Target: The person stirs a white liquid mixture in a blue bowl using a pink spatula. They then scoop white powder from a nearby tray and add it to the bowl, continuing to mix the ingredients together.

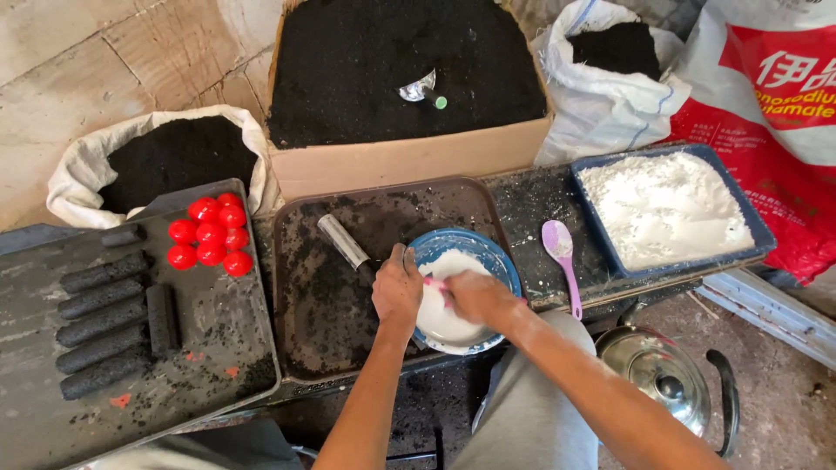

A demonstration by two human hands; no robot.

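Head view, hands (435, 294) over bowl (501, 261)

Red caps (210, 233), purple spoon (562, 257), kettle (666, 376) w/ black rolls (104, 322).

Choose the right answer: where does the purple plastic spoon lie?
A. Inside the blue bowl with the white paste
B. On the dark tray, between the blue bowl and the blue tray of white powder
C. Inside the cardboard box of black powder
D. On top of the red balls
B: the purple spoon lies bowl-up on the dark surface, right of the blue bowl and left of the blue tray of white powder, outside both.
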